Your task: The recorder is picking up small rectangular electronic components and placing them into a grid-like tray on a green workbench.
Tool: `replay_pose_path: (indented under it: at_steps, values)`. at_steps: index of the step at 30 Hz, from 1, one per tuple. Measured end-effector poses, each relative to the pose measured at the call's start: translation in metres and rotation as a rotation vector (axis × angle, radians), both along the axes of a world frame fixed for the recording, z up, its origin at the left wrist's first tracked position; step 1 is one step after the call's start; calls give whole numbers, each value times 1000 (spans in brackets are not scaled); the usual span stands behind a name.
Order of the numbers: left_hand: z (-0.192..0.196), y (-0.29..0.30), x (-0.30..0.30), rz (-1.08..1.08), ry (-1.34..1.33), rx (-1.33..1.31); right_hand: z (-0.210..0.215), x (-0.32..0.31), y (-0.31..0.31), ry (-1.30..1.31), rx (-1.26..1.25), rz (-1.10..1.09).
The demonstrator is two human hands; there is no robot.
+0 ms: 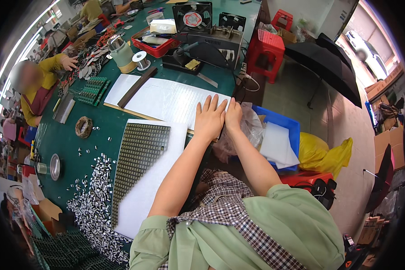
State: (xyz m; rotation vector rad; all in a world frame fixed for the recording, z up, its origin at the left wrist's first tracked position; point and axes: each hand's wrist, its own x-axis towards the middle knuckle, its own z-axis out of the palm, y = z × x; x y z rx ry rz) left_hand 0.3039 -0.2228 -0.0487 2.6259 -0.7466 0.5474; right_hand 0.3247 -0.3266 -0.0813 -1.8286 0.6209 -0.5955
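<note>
From my remote feed: two hands, both at the right end of one white board (166, 100) on the green worktop (108, 114). Left hand (209, 119) is open, palm down, fingers spread on the board. Right hand (232, 117) is just beside it, fingers straight along the end; can't tell if its thumb pinches the edge.

Containers: one blue bin (294, 128) off to the right, white sheets (276, 145) inside, how many I can't separate. One red tray (173, 48) at the back, white packages in it. One round metal dish (55, 166) at left, contents unclear.

Counts: one dark bar (137, 87) across the board; one white spool (141, 60); two fans (192, 18); one foam sheet (146, 198) nearer me, rows of small dark parts on it, too many to count. Loose metal cylinders (92, 204) heaped left of that, also uncountable.
</note>
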Motion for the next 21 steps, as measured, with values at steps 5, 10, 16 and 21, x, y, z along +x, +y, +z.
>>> replay_pose_path:
  at_steps: [5,10,16,21]
  values:
    - [0,0,0,1,17,2,-1,0,0,-4,76,11]
    - [1,0,0,1,23,0,7,1,0,11,73,16]
    - [1,-2,0,9,7,3,0,6,-5,33,34,9]
    - [1,-1,0,4,32,11,5,2,2,-37,128,-4]
